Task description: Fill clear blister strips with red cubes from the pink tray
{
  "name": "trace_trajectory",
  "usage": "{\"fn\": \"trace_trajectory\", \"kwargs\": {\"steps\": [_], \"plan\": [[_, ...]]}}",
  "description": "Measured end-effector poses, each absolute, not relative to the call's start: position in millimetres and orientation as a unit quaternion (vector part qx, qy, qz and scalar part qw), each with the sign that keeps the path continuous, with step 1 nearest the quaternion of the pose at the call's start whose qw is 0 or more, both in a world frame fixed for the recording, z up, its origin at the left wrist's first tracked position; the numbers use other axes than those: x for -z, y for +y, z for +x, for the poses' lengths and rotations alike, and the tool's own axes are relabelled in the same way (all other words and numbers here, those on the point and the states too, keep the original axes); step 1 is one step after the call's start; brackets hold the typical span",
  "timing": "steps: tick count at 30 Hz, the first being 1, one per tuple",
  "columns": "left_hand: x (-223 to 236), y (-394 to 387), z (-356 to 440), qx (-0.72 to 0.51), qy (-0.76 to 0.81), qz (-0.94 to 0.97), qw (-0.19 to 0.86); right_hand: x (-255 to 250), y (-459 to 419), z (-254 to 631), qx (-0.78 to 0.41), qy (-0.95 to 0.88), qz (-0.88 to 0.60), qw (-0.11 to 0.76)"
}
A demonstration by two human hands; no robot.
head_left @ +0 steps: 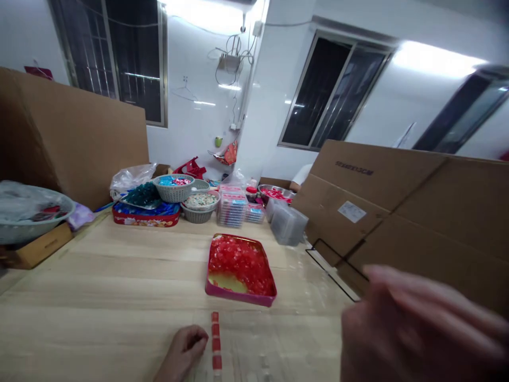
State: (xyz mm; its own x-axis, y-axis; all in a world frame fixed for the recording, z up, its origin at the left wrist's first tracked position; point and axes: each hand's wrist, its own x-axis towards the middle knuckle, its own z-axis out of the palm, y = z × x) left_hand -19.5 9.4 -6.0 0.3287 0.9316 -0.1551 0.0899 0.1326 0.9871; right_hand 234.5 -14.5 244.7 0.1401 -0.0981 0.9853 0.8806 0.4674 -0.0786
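My left hand (183,350) rests low on the table with its fingers curled in and thumb drawn close. Whatever it may hold is hidden. Just to its right, a column of small red squares (216,339) runs along the left part of a clear plastic tray (248,345), whose edges are hard to make out. Beyond them sits a pink-red tin tray (238,300) heaped with shiny red pieces (240,260); its yellowish bottom shows at the near left. My right hand (413,329) is raised at the right, smeared by motion, so its grip is unclear.
Cardboard (397,196) stands at the right, with a black wire frame (332,268) beside it. Clear plastic boxes (289,223), stacked cases (231,207), baskets (175,191) and a red tin (146,218) line the back. A large basin (35,228) is at left.
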Motion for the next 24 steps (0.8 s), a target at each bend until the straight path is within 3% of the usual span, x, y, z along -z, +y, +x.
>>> {"fn": "trace_trajectory", "kwargs": {"steps": [2,5,12,18,24], "plan": [[7.0,5.3,-16.6,-0.341,0.481,0.593,0.549,-248.3,39.4,259.7,0.359,-0.549,-0.407,0.636],[10.3,-1.1,-12.7,-0.329,0.494,0.638,0.490,-211.5,111.6,285.8,0.076,-0.653,-0.607,0.446],[14.2,-5.0,-12.4,-0.325,0.485,0.702,0.408,-71.9,122.6,234.8,-0.203,-0.764,-0.549,0.271],[7.7,-5.2,-12.1,-0.330,0.482,0.709,0.395,-36.3,139.3,180.9,-0.334,-0.749,-0.517,0.246],[14.1,-5.6,-10.8,-0.340,0.493,0.687,0.410,-38.9,148.3,174.3,-0.415,-0.686,-0.519,0.298]]}}
